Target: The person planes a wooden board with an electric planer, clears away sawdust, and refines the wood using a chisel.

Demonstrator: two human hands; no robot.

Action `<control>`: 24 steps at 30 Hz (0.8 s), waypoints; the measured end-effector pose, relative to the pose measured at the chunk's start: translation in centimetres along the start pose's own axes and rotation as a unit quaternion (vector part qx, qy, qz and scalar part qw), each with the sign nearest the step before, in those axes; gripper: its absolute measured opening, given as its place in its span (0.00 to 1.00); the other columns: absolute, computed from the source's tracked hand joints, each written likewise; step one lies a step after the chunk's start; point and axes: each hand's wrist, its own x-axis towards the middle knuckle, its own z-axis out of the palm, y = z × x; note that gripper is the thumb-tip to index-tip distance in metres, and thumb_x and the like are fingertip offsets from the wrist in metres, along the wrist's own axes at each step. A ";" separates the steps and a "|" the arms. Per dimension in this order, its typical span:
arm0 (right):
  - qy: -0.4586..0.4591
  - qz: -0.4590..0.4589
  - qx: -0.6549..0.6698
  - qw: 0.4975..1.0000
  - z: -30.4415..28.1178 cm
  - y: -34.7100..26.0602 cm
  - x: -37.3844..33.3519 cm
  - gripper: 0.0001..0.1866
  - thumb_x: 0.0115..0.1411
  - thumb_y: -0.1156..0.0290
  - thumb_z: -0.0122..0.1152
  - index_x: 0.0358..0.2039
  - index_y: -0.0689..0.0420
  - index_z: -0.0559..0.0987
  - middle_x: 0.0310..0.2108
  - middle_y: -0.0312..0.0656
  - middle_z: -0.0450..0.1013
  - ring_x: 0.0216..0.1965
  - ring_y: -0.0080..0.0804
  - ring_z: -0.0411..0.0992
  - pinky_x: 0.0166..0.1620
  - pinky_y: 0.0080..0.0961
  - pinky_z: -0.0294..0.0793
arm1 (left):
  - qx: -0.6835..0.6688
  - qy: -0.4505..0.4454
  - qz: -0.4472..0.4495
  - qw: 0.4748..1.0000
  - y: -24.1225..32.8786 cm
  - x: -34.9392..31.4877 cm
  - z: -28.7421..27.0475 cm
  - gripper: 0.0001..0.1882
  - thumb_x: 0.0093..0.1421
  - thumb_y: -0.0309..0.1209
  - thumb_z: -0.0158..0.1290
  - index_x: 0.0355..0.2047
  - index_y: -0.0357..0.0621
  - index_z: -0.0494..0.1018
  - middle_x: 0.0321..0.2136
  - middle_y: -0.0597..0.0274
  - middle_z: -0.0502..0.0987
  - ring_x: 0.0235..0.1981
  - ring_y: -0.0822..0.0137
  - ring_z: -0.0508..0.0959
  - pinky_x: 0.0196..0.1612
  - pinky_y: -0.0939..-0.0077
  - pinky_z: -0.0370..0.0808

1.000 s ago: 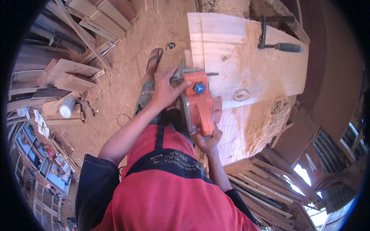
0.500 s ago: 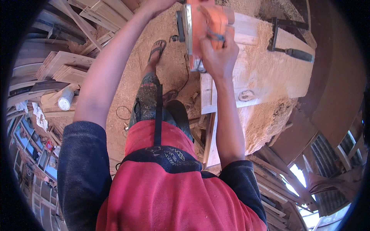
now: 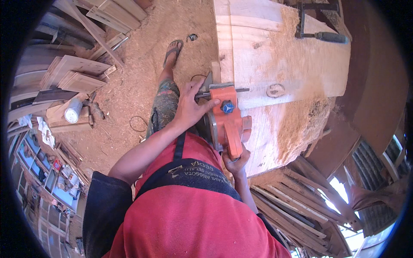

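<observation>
An orange electric planer (image 3: 226, 124) with a blue-and-black knob sits at the near left edge of the pale wooden boards (image 3: 258, 64), close to my body. My right hand (image 3: 239, 162) is wrapped round its rear handle. At its front left side my left hand (image 3: 191, 105) grips the metal side guide, thumb lying on the orange body near the knob. Some left fingertips reach over the guide and are partly hidden. The planer's sole cannot be seen. A dark bar clamp (image 3: 302, 26) sits on the far right part of the boards.
Sawdust (image 3: 309, 116) is heaped along the boards' right side. Wood pieces (image 3: 77, 73) are stacked on the left, near a pale can (image 3: 73, 112). Lumber (image 3: 297, 202) lies at the lower right. My sandalled foot (image 3: 173, 51) stands on the shavings-covered floor.
The planer has come back from the far end toward my body, both hands with it. My left arm is now bent, with its hand at the planer's side.
</observation>
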 end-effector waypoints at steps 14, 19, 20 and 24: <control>0.106 -0.220 -0.018 0.970 5.6 -14.4 30.4 0.10 0.50 0.69 0.65 0.32 0.60 0.79 0.25 0.43 0.78 0.26 0.30 0.76 0.31 0.30 0.74 | 0.022 -0.016 -0.067 0.997 3.2 30.3 -12.8 0.40 0.55 0.55 0.64 0.56 0.32 0.73 0.45 0.50 0.81 0.45 0.66 0.81 0.49 0.72 0.75; 0.081 -0.215 0.013 0.973 6.8 -15.7 31.9 0.14 0.50 0.69 0.65 0.36 0.60 0.78 0.29 0.46 0.79 0.30 0.32 0.79 0.35 0.33 0.77 | -0.102 0.030 -0.021 0.994 -0.3 33.1 -13.3 0.38 0.53 0.55 0.66 0.53 0.35 0.75 0.46 0.51 0.81 0.44 0.63 0.81 0.50 0.71 0.75; 0.091 -0.210 0.010 0.973 6.4 -14.8 30.7 0.14 0.50 0.69 0.65 0.36 0.60 0.78 0.29 0.46 0.79 0.30 0.32 0.79 0.35 0.33 0.77 | -0.103 0.020 -0.016 0.994 0.4 31.6 -12.3 0.38 0.53 0.55 0.66 0.53 0.35 0.75 0.46 0.51 0.81 0.44 0.63 0.81 0.50 0.71 0.75; 0.080 -0.139 -0.029 0.987 4.4 -9.8 19.1 0.15 0.50 0.72 0.67 0.39 0.62 0.78 0.31 0.47 0.79 0.34 0.31 0.79 0.40 0.31 0.77 | -0.072 0.037 0.066 0.995 -1.8 19.9 -6.8 0.32 0.51 0.54 0.66 0.45 0.39 0.81 0.30 0.54 0.82 0.34 0.67 0.81 0.39 0.67 0.77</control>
